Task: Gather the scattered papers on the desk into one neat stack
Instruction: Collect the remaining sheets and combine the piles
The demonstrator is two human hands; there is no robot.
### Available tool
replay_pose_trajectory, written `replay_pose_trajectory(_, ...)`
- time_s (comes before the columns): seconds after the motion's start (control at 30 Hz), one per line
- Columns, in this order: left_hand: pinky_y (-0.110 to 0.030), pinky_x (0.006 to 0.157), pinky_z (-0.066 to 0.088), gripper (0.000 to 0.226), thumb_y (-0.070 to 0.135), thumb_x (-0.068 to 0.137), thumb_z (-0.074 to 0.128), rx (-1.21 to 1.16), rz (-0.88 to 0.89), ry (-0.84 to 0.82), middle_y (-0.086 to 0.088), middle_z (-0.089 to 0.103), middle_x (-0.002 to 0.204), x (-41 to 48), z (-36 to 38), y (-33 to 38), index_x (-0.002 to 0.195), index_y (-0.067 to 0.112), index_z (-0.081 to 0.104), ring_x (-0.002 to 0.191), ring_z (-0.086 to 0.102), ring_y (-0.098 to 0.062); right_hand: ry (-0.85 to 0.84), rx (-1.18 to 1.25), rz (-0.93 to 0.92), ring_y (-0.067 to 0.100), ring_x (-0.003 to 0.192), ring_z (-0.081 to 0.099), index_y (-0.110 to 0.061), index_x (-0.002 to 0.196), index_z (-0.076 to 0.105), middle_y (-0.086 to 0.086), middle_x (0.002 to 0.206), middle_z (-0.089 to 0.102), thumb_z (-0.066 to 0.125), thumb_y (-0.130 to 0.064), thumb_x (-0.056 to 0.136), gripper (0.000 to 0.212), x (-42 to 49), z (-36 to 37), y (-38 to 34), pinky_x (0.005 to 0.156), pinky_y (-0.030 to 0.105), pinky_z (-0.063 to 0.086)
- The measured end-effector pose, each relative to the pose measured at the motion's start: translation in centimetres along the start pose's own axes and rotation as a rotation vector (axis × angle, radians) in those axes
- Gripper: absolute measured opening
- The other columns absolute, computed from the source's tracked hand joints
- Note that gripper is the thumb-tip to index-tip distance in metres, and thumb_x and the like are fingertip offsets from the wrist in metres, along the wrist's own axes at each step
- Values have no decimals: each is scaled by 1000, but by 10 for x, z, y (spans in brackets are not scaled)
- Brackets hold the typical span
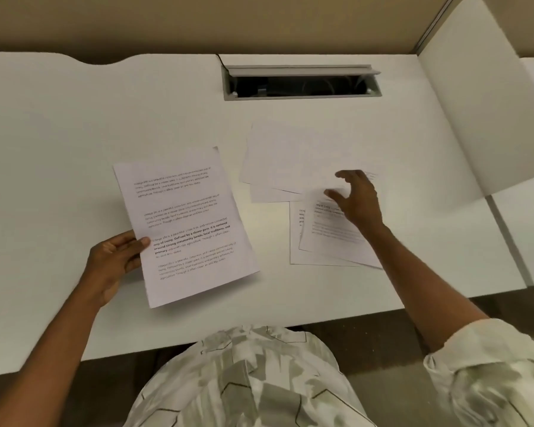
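Note:
My left hand [116, 257] grips the left edge of a printed sheet [185, 223], thumb on top; the sheet is tilted and slightly lifted off the white desk [74, 149], with another sheet's corner showing behind its top. My right hand [356, 197] hovers with fingers spread over a loose pile to the right. Under it lie two overlapping printed sheets [327, 238]. Further back lie blank-side-up sheets [290, 155], overlapping and skewed. Whether the right fingers touch the paper I cannot tell.
An open cable hatch [301, 83] is set into the desk at the back centre. A white divider panel [475, 103] stands along the right. The desk's front edge runs close to my torso.

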State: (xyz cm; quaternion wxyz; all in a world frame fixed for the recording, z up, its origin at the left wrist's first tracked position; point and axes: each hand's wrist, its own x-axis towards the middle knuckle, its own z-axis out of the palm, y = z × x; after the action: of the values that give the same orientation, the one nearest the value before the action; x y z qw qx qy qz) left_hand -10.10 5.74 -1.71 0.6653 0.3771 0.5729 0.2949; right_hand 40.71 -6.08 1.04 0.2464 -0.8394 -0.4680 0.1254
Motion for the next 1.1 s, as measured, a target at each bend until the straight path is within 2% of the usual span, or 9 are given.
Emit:
replay_pose_trajectory(0.1, -23, 74, 62, 30, 9, 90, 74, -12, -7, 32, 0, 80, 111, -1, 12, -3, 119, 15, 74, 97, 77, -16, -220, -214, -331, 33, 135, 57, -10, 143, 58, 12, 150, 57, 80, -47, 87, 71, 18, 19, -18, 110, 43, 49)
replay_pose_trajectory(0.23, -23, 73, 62, 27, 10, 91, 74, -32, 3, 48, -2, 79, 112, -5, 22, -7, 117, 15, 75, 99, 77, -18, -355, -361, -491, 33, 148, 46, -10, 157, 43, 13, 163, 43, 73, -60, 88, 90, 32, 44, -36, 119, 46, 41)
replay_pose_trajectory(0.37, -23, 73, 62, 25, 10, 91, 73, -50, 5, 61, -2, 79, 113, -10, 31, -12, 114, 17, 76, 100, 77, -18, -297, -399, -544, 39, 129, 61, -10, 155, 43, 13, 151, 57, 62, -52, 98, 73, 32, 56, -38, 101, 47, 52)
replay_pose_trajectory(0.53, -25, 74, 63, 28, 8, 91, 73, -72, -11, 95, -3, 79, 113, -14, 34, -21, 119, 14, 74, 101, 77, -19, -219, -500, -723, 37, 91, 70, -8, 155, 40, 17, 127, 68, 55, -20, 102, 56, 36, 57, -39, 76, 45, 56)
replay_pose_trajectory(0.67, -29, 80, 64, 34, 9, 91, 73, -76, -27, 101, -5, 79, 115, -14, 32, -25, 125, 11, 71, 103, 76, -21, -279, -511, -695, 34, 94, 66, -12, 158, 34, 14, 129, 64, 69, -5, 89, 77, 43, 55, -41, 69, 47, 60)
replay_pose_trajectory(0.73, -28, 80, 63, 34, 8, 91, 73, -89, -26, 106, -4, 79, 115, -14, 31, -26, 125, 10, 71, 104, 76, -21, -276, -494, -669, 35, 98, 67, -12, 157, 37, 14, 131, 65, 71, -2, 88, 78, 44, 52, -41, 72, 47, 60)
replay_pose_trajectory(0.9, -24, 74, 63, 28, 7, 92, 72, -113, -24, 97, -3, 80, 112, -13, 29, -27, 119, 14, 74, 100, 77, -17, -148, -273, -458, 32, 95, 74, -15, 132, 63, 9, 116, 75, 67, -11, 97, 36, 52, 37, -57, 71, 39, 59)
replay_pose_trajectory(1.0, -23, 73, 62, 26, 7, 91, 72, -125, -24, 84, -3, 80, 111, -11, 28, -28, 116, 15, 75, 98, 77, -16, -44, -29, -306, 25, 89, 71, -11, 123, 69, 12, 111, 78, 66, -16, 99, 25, 68, 10, -78, 74, 32, 56)
replay_pose_trajectory(1.1, -24, 73, 62, 27, 7, 91, 73, -142, -22, 65, -4, 80, 112, -9, 25, -30, 117, 14, 75, 99, 77, -17, -97, 446, -146, 27, 97, 73, -1, 123, 69, 15, 117, 77, 77, -16, 91, 36, 86, -31, -96, 82, 38, 61)
